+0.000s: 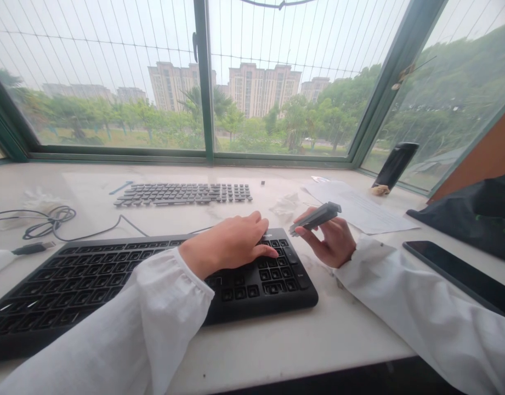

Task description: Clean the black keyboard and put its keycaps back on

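A black computer keyboard (pixel 252 291) lies on the white marble sill, and my left hand (pixel 227 244) rests on its right part, fingertips on the keys. That hand holds nothing I can see. Just right of the keyboard, my right hand (pixel 328 238) pinches a grey plastic tool (pixel 316 216) between thumb and fingers, its tip angled down-left toward the keys. The tool's exact kind is unclear. Behind the keyboard, several rows of loose black keycaps (pixel 182 193) lie on the sill.
A black cable with a USB plug (pixel 34 248) lies at left, near a blue strip (pixel 120 187). Papers (pixel 359 206) lie at right, beside a black phone (pixel 458 277), a black cylinder (pixel 394 165) and a dark bag (pixel 470 216). A window bounds the far side.
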### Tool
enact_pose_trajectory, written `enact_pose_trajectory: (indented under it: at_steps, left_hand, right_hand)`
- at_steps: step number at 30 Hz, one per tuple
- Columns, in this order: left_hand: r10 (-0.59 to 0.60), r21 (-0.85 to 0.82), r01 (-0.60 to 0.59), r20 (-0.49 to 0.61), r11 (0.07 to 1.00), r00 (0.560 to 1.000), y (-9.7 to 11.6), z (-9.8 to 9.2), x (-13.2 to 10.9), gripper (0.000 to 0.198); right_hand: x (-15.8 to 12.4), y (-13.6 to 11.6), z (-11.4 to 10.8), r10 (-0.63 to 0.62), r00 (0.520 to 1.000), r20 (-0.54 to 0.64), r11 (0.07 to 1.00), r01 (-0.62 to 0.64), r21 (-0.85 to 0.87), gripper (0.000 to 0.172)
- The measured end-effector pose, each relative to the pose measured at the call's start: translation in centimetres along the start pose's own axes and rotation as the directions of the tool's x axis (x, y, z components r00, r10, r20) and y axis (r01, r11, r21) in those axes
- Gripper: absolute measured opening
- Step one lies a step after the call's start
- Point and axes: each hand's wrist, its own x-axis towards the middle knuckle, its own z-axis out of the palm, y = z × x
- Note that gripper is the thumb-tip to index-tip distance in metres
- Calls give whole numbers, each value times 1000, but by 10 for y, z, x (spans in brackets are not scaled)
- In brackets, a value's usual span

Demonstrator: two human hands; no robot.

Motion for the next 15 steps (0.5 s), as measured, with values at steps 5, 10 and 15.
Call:
enact_pose_trajectory:
  at_steps: [5,10,15]
  left_hand:
    - [-4,15,4,4,1000,1000,1,0,0,48]
    - [-27,23,27,-5,999,1000,2,0,0,50]
    - [-26,41,27,-18,999,999,2,-1,-2,49]
  right_hand:
    - [1,5,-2,125,992,24,991,-124,-49,19]
    - [9,21,-10,519,838,167,817,-429,-384,26]
    - [7,33,-12,843,473,257,501,-516,-694,33]
